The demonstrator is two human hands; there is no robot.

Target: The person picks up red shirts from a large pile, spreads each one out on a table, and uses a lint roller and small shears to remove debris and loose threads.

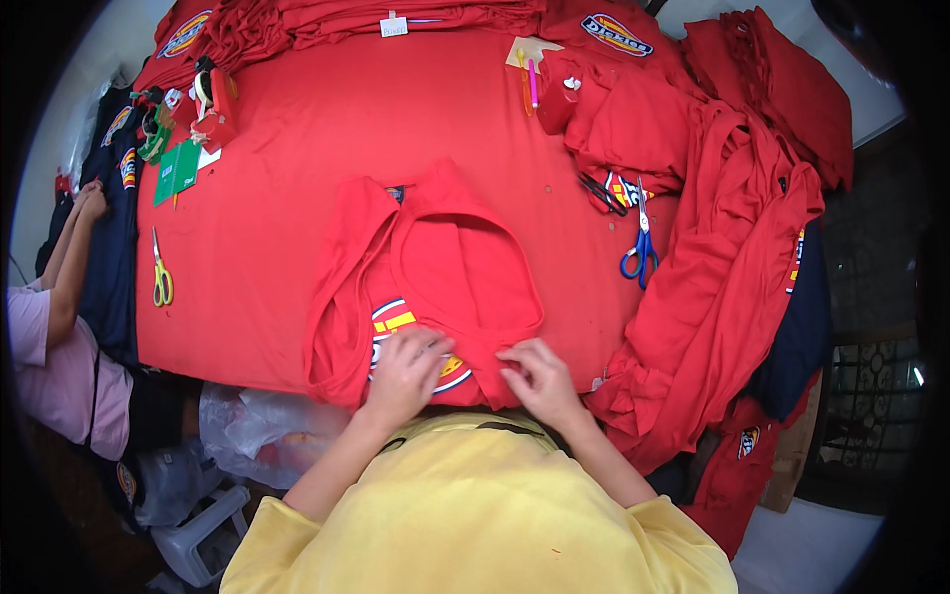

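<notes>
A red sleeveless garment (465,337) lies in front of me, its neck label at the far end and a wide armhole loop on the right. On it is a round white, blue and yellow print (392,319), partly covered by my left hand (406,371). That hand's fingers are stretched over the cloth. My right hand (542,384) is at the near edge of the armhole, thumb and bent fingertips around a bit of the fabric.
Yellow-handled scissors (162,275) lie left, blue-handled scissors (641,243) right. A tape dispenser (210,109) stands far left. Red garments are piled along the back (346,22) and right (708,267). Another person (69,346) works at the left. A white stool (203,535) stands below.
</notes>
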